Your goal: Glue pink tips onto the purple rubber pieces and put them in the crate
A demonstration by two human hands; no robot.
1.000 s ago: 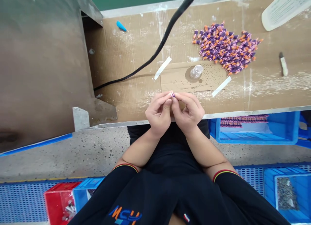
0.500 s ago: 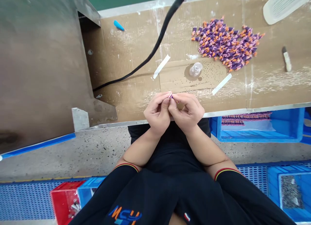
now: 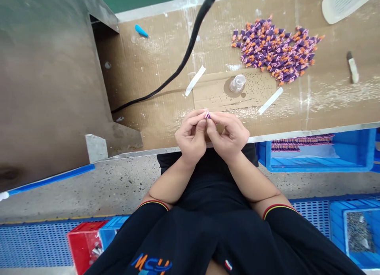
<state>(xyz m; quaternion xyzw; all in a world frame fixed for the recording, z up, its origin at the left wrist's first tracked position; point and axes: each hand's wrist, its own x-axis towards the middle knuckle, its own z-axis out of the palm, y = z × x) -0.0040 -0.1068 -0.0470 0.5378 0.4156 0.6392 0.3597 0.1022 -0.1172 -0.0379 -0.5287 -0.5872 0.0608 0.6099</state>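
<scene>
My left hand and my right hand meet above the bench's front edge, their fingertips pinching a small purple-and-pink piece. Most of that piece is hidden by my fingers. Beyond my hands, a pile of several purple, pink and orange pieces lies on the cardboard-covered bench. A clear plastic cup stands on a cardboard patch nearer my hands. Neither hand touches the pile or cup.
A black cable crosses the bench, and a blue cone-shaped piece lies at its far left. A metal panel rises on the left. A blue crate sits below the front edge; a red crate stands on the floor.
My fingertips stay pinched on the small piece, with only slight shifts in my hands. The bench and crates drift a little in view as my head moves.
</scene>
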